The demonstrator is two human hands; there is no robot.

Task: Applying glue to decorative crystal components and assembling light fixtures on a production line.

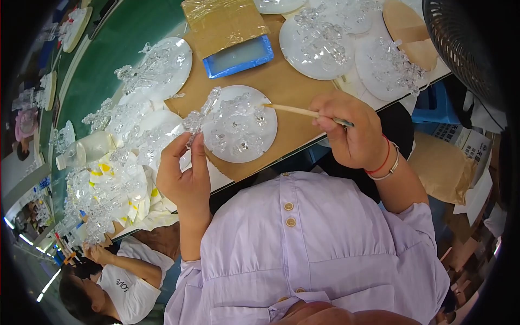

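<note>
Left hand [187,179] has its fingers closed in a pinch on a clear plastic piece [194,120] at the left edge of the white disc [266,140]. Right hand [352,130] grips a thin wooden stick [292,110] near its dark end; tip is at the disc's upper right, can't tell if it touches. Disc lies on a cardboard sheet [306,130] near the bench's [97,81] front edge, clear bits [233,120] piled on it. Clutter: blue-rimmed tray [238,66] just behind the disc, part covered by a taped cardboard box [225,24]. Heap of clear parts [108,189] crowds the left hand's outer side, translucent bottle [86,150] among it. More loaded discs upper left [181,67] and upper right [295,49]. Black fan grille [460,46] at far right; co-worker [127,281] lower left.
</note>
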